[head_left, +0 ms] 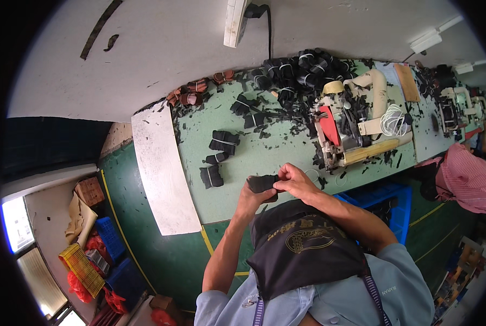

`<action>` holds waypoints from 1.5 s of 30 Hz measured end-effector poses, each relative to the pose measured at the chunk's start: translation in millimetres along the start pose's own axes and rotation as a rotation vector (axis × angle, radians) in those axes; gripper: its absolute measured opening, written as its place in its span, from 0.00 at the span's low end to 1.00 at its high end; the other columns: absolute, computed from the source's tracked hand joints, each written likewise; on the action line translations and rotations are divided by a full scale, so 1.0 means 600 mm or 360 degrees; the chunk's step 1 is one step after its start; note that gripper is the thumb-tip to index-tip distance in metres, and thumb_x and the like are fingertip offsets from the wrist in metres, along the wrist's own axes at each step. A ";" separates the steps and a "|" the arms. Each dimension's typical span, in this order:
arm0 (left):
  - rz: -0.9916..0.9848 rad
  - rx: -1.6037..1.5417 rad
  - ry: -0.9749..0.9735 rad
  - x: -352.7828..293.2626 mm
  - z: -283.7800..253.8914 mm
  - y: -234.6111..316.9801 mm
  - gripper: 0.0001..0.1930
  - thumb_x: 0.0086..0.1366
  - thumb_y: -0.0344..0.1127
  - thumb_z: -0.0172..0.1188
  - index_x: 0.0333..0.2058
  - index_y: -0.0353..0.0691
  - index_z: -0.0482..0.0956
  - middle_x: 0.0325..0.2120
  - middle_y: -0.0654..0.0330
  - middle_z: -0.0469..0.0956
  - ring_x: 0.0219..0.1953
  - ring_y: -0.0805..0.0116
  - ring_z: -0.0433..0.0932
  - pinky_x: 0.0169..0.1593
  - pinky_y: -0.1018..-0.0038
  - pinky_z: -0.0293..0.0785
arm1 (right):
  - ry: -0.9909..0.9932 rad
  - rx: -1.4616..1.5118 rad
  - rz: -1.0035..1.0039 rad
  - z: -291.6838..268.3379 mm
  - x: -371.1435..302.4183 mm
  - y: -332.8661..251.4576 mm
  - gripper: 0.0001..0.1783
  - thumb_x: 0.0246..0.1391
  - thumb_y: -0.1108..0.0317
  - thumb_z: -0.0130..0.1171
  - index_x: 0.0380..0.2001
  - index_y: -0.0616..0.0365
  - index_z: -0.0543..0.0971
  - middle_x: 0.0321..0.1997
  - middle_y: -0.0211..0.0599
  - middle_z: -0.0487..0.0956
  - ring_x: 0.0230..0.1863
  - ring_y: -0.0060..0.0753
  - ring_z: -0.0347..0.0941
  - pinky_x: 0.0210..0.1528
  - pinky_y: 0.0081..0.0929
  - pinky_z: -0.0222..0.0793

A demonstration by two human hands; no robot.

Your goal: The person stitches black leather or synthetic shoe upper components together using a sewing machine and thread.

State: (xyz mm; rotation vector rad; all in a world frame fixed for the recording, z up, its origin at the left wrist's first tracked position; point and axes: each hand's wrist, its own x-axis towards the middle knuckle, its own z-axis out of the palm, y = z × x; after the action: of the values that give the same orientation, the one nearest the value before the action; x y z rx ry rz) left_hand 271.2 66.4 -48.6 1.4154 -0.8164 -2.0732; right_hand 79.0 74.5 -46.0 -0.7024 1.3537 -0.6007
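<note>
In front of my apron, near the table's front edge, my left hand point(250, 199) is closed round a small stack of black pieces point(261, 183). From the other side my right hand point(296, 182) pinches the end of the same stack, thumb and fingers together. Beyond my hands and to the left, a black bundle point(224, 142), a smaller black bundle point(216, 158) and another black bundle point(211, 176) lie on the green tabletop point(199, 122). Whether the pieces are leather or cloth I cannot tell.
A cream-coloured machine point(371, 108) with a red plate stands at right, black scraps strewn around it. Tied black bundles point(308, 68) pile against the wall, brown bundles point(191, 95) farther left. A white board point(164, 168) borders the table's left end. Below right is a blue crate point(398, 209).
</note>
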 end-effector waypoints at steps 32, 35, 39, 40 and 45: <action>0.0088 0.0089 0.0078 0.010 -0.011 -0.008 0.22 0.55 0.26 0.72 0.43 0.33 0.67 0.35 0.55 0.78 0.33 0.68 0.82 0.35 0.72 0.83 | 0.0010 0.0225 0.0124 0.013 0.021 0.008 0.15 0.42 0.72 0.64 0.33 0.58 0.71 0.32 0.30 0.71 0.36 0.24 0.70 0.39 0.25 0.71; 0.0065 0.0085 0.0047 0.007 -0.007 0.003 0.23 0.55 0.25 0.72 0.43 0.33 0.66 0.35 0.55 0.78 0.33 0.68 0.82 0.35 0.73 0.83 | -0.0012 0.0248 0.0137 0.009 0.024 0.011 0.15 0.42 0.71 0.65 0.33 0.58 0.71 0.32 0.30 0.71 0.35 0.24 0.70 0.39 0.25 0.70; -0.0003 -0.0063 0.0025 0.005 0.005 0.009 0.19 0.56 0.25 0.70 0.40 0.32 0.68 0.34 0.55 0.79 0.32 0.68 0.82 0.35 0.73 0.83 | 0.0091 0.0087 0.0186 0.008 0.028 0.018 0.14 0.42 0.70 0.64 0.33 0.57 0.71 0.32 0.30 0.71 0.35 0.24 0.70 0.40 0.25 0.70; -0.0003 -0.0062 0.0025 0.005 0.008 0.011 0.19 0.56 0.25 0.70 0.40 0.32 0.68 0.34 0.55 0.79 0.32 0.68 0.82 0.35 0.73 0.83 | 0.0090 0.0088 0.0186 0.008 0.027 0.019 0.14 0.42 0.70 0.64 0.33 0.57 0.71 0.32 0.30 0.71 0.35 0.24 0.70 0.40 0.25 0.70; 0.0068 -0.0114 0.0264 0.008 0.009 -0.011 0.12 0.57 0.23 0.64 0.39 0.30 0.73 0.35 0.55 0.80 0.31 0.67 0.82 0.35 0.70 0.84 | -0.0022 0.0488 0.0169 0.014 0.013 0.001 0.14 0.50 0.72 0.65 0.38 0.59 0.72 0.38 0.34 0.76 0.40 0.27 0.74 0.43 0.27 0.70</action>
State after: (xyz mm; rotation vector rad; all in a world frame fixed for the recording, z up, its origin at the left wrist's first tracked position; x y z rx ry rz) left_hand 263.9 69.0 -54.9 1.4943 -0.6918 -1.9042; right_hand 88.6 69.7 -50.9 -0.3837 1.2432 -0.6980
